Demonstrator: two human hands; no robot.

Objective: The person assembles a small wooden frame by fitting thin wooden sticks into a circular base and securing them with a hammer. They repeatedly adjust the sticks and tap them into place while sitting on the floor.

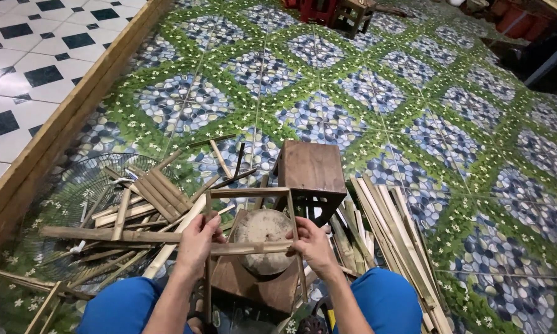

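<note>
Both hands grasp a square bamboo frame (252, 222), the left hand (198, 238) on its near-left corner, the right hand (312, 242) on its right rail. The frame sits over a round wooden block (263, 238), just in front of the dark wooden stool (312, 173). It looks light, stiff and springy at the joints, best held near the corners. No containers show; loose bamboo strips (389, 229) lie right of the stool.

- The floor covering (414, 93) is printed with blue-grey pebble diamonds, framed by green bands dotted with white flowers.
- The tiled floor (25, 43) is patterned in white with dark squares.
- The bamboo frame (250, 247) and bamboo strips (389, 222) are coloured pale tan.
- The wooden stool (312, 170) is stained dark brown.
- The trousers (386, 300) are coloured blue.
</note>
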